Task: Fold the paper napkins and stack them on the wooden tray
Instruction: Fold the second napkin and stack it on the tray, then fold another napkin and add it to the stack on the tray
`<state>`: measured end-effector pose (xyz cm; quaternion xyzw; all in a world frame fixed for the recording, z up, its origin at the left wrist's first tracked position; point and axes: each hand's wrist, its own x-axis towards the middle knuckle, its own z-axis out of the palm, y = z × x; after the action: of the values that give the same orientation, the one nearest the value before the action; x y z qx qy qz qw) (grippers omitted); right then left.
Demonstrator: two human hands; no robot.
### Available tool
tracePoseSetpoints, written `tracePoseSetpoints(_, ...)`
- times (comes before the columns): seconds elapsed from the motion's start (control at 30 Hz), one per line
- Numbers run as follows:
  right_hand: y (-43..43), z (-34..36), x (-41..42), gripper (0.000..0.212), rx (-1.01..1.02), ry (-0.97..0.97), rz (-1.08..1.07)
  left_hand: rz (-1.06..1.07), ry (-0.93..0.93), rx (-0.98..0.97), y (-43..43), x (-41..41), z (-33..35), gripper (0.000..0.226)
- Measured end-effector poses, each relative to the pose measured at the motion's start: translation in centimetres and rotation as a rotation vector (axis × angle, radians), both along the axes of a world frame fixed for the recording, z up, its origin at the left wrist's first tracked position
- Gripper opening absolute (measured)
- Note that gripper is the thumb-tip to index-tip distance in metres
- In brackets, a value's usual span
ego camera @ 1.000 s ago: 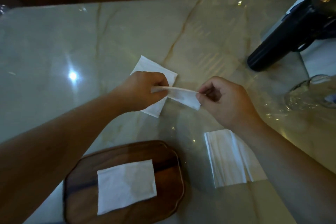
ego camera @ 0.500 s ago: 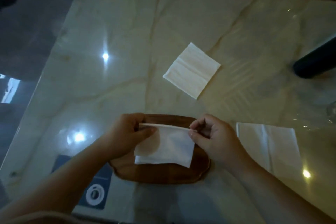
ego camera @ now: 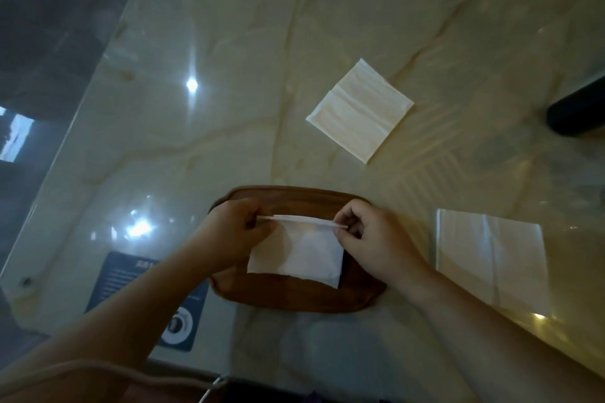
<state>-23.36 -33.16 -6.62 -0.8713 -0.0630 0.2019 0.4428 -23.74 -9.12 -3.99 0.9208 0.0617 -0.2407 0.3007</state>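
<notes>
A folded white napkin [ego camera: 302,221] is stretched flat between my two hands, seen edge-on just above the wooden tray [ego camera: 294,296]. My left hand [ego camera: 234,232] pinches its left end and my right hand [ego camera: 370,235] pinches its right end. Under it, a folded napkin [ego camera: 294,258] lies flat on the tray. A flat napkin [ego camera: 360,109] lies on the marble table [ego camera: 229,91] beyond the tray, turned like a diamond. A larger napkin [ego camera: 491,258] with fold creases lies to the right of the tray.
A dark cylindrical object [ego camera: 577,111] pokes in at the right edge. A blue label [ego camera: 144,301] shows at the table's near left corner. The table's left edge [ego camera: 75,127] drops to a dark floor.
Both hands carried the folded napkin from the middle of the table back to above the tray. The view swung left and down, so the black object and glass at the right mostly left the frame.
</notes>
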Motion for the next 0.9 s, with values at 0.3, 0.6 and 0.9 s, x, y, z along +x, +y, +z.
tracePoseSetpoints(0.3,-1.3,1.0,0.3,0.012,-0.129,-0.196,0.062,-0.379,-0.347,0.332,-0.9,0.1,1.6,0.028)
tracePoseSetpoints(0.6,-9.8,2.8,-0.2,0.03,-0.369,-0.225,-0.041,-0.574,-0.445,0.178,-9.5,2.9,2.7,0.021)
tracePoseSetpoints(0.9,-20.4,2.1,-4.1,0.029,-0.384,-0.08,-0.436,-0.655,-0.307,0.146,-21.5,5.1,1.2,0.029)
